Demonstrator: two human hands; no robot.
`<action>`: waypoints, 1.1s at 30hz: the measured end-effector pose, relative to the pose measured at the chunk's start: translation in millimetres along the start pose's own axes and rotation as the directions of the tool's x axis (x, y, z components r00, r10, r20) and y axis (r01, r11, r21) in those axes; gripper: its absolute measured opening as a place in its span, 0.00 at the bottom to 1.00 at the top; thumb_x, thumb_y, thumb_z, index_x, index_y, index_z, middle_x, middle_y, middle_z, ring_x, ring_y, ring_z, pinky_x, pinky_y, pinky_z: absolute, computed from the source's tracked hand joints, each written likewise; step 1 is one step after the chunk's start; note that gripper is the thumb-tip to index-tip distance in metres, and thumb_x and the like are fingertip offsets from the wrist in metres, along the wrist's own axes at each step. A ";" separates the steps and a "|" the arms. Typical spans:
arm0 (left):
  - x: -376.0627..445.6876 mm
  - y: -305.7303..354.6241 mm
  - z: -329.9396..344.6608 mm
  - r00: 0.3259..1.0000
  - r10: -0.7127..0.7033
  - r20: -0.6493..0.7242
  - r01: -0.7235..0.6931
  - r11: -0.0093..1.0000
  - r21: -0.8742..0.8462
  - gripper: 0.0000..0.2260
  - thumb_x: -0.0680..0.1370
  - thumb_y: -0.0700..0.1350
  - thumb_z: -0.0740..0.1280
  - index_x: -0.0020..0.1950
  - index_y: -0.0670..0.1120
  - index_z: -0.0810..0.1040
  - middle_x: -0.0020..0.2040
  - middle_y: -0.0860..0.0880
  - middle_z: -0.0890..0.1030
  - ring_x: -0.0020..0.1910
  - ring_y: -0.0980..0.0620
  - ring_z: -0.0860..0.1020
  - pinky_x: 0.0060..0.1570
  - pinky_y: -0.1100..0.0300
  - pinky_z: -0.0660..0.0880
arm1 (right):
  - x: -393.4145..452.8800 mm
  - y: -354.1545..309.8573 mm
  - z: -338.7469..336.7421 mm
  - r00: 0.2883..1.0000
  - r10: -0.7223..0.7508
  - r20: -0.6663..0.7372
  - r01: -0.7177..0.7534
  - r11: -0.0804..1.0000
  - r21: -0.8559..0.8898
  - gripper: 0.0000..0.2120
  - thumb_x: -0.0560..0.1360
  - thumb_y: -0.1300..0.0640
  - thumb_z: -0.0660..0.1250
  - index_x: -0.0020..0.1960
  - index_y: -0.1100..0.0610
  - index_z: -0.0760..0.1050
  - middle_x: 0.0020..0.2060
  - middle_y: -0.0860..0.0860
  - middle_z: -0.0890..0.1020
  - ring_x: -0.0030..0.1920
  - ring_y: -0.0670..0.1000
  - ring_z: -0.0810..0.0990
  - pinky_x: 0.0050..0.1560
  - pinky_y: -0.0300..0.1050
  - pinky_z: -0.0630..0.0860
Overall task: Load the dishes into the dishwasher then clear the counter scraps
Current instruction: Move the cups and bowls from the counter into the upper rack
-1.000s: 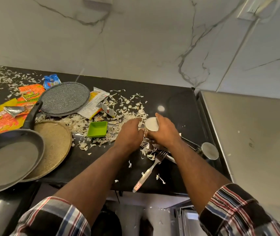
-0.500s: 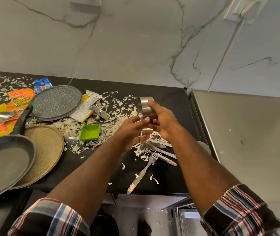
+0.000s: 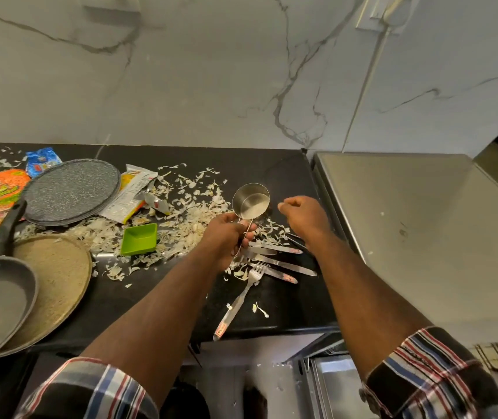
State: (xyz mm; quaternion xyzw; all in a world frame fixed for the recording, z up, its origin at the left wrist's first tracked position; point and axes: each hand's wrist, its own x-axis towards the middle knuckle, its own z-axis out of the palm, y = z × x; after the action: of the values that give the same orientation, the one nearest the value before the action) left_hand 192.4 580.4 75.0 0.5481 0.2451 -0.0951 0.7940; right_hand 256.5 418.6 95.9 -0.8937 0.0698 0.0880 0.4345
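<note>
- Left hand (image 3: 226, 237) grips the handle of the steel cup (image 3: 251, 201); its bowl looks empty.
- Right hand (image 3: 303, 213), just right of the cup, holds nothing, fingers loosely curled.
- Green dish (image 3: 139, 239), left of the grip, holds nothing visible.

Both forearms reach forward, sleeves pushed up. The left hand (image 3: 226, 234) is raised, fingers (image 3: 246, 229) curled round a thin metal handle. The right hand (image 3: 303, 216), just right of it, hangs knuckles-up with fingers loosely curled, holding nothing.

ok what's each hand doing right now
left hand: grips the handle of the steel measuring cup
right hand: loosely curled, holds nothing
</note>
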 end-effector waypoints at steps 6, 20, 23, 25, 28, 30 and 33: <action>3.5 -9.8 25.7 0.999 0.010 -0.050 -0.008 1.000 0.023 0.16 0.82 0.35 0.61 0.71 0.40 0.68 0.41 0.45 0.82 0.30 0.56 0.76 0.27 0.66 0.72 | -3.9 44.0 -42.4 0.970 0.237 0.043 -0.154 0.749 -0.645 0.39 0.66 0.46 0.81 0.73 0.49 0.69 0.69 0.55 0.74 0.68 0.61 0.72 0.65 0.62 0.72; 2.7 1.2 16.8 0.981 0.086 -0.173 -0.109 0.986 -0.127 0.22 0.79 0.34 0.67 0.71 0.48 0.70 0.50 0.45 0.86 0.49 0.52 0.83 0.45 0.57 0.81 | -28.8 23.1 -59.4 0.938 0.213 0.272 -0.271 0.942 0.197 0.09 0.74 0.50 0.71 0.49 0.54 0.81 0.48 0.54 0.82 0.46 0.51 0.78 0.47 0.47 0.75; -3.6 5.2 13.1 0.977 0.091 -0.194 -0.114 0.987 -0.113 0.20 0.80 0.35 0.66 0.69 0.51 0.70 0.53 0.46 0.85 0.56 0.51 0.82 0.51 0.48 0.82 | -27.9 22.2 -49.1 0.923 0.250 0.291 -0.320 0.921 0.221 0.12 0.74 0.45 0.72 0.49 0.53 0.80 0.48 0.54 0.82 0.45 0.50 0.79 0.45 0.46 0.74; -7.4 5.1 9.8 0.973 0.103 -0.205 -0.120 0.990 -0.074 0.21 0.80 0.35 0.65 0.70 0.51 0.69 0.55 0.45 0.84 0.58 0.49 0.81 0.49 0.44 0.83 | -27.6 20.8 -40.0 0.932 0.250 0.264 -0.313 0.921 0.233 0.18 0.72 0.41 0.73 0.52 0.54 0.81 0.50 0.54 0.83 0.48 0.52 0.79 0.45 0.46 0.75; -11.4 4.3 1.2 0.966 0.126 -0.227 -0.139 0.989 -0.040 0.22 0.81 0.35 0.63 0.74 0.48 0.68 0.54 0.45 0.83 0.58 0.49 0.80 0.49 0.45 0.83 | -30.7 17.1 -31.1 0.929 0.261 0.264 -0.325 0.915 0.240 0.20 0.71 0.40 0.74 0.53 0.54 0.80 0.51 0.55 0.82 0.48 0.52 0.79 0.40 0.45 0.74; -16.7 4.5 -5.2 0.964 0.140 -0.226 -0.149 0.989 -0.022 0.21 0.82 0.36 0.62 0.74 0.47 0.67 0.53 0.46 0.84 0.59 0.49 0.80 0.49 0.47 0.81 | -34.8 13.8 -25.6 0.920 0.269 0.284 -0.333 0.920 0.208 0.20 0.71 0.39 0.73 0.53 0.54 0.80 0.51 0.55 0.82 0.46 0.52 0.79 0.38 0.43 0.73; -28.1 3.2 -11.8 0.976 0.128 -0.173 -0.135 0.991 -0.027 0.21 0.82 0.36 0.61 0.75 0.48 0.66 0.56 0.44 0.83 0.60 0.47 0.80 0.50 0.46 0.80 | -40.8 7.9 -15.1 0.911 0.275 0.306 -0.340 0.923 0.182 0.21 0.71 0.36 0.72 0.52 0.52 0.80 0.52 0.55 0.82 0.47 0.52 0.78 0.38 0.43 0.72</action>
State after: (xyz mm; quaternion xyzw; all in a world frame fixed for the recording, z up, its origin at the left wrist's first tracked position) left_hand 166.1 589.1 88.2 0.5540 0.2775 0.0097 0.7849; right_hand 216.6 403.9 107.9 -0.7936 0.1592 0.2700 0.5214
